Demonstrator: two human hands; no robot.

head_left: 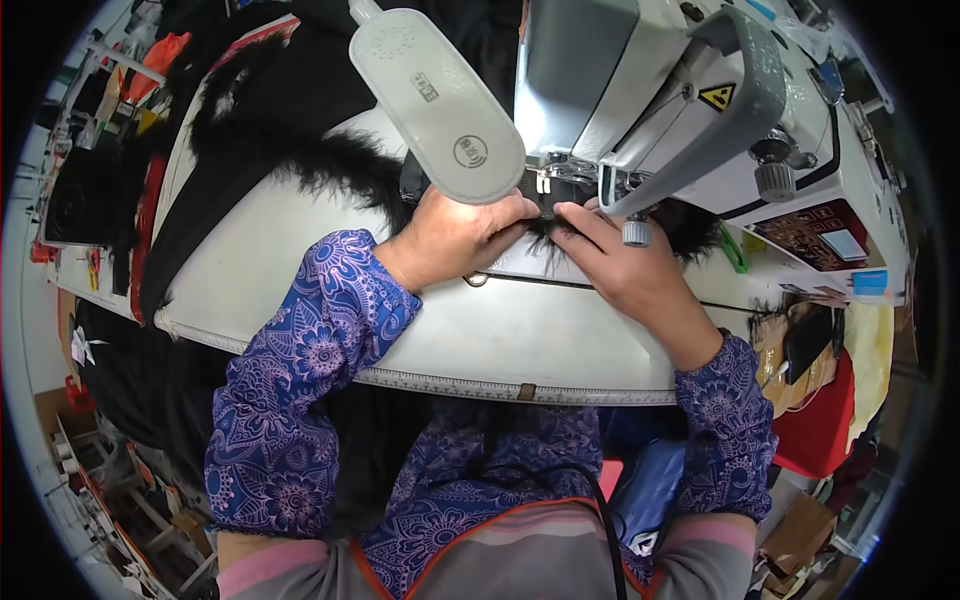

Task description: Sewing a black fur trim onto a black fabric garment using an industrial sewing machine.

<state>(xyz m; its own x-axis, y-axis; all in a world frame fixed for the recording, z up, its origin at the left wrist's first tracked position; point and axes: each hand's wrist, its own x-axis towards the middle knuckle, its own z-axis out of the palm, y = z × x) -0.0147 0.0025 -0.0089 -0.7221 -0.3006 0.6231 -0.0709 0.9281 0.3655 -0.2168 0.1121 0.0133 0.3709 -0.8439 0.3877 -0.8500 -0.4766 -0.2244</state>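
Observation:
Black fabric with fluffy fur trim (pixel 340 165) runs across the table from the left and passes under the sewing machine's presser foot (pixel 543 184). My left hand (pixel 455 238) pinches the black piece just left of the foot, thumb and fingertips together; the white lamp head hides part of its back. On the other side, my right hand (pixel 630 262) has its fingers bent and pressed on the same furry piece close to the foot. Dark fur tufts show between the two hands and right of the right hand. The sewing machine (pixel 690 120) stands directly beyond them.
A white oval lamp head (pixel 440 105) hangs over the left hand. The pale table (pixel 500 335) has a measuring tape along its front edge. Green snips (pixel 733 250) lie to the right, near a red cloth (pixel 822 425). Black cloth (pixel 130 370) hangs at the left.

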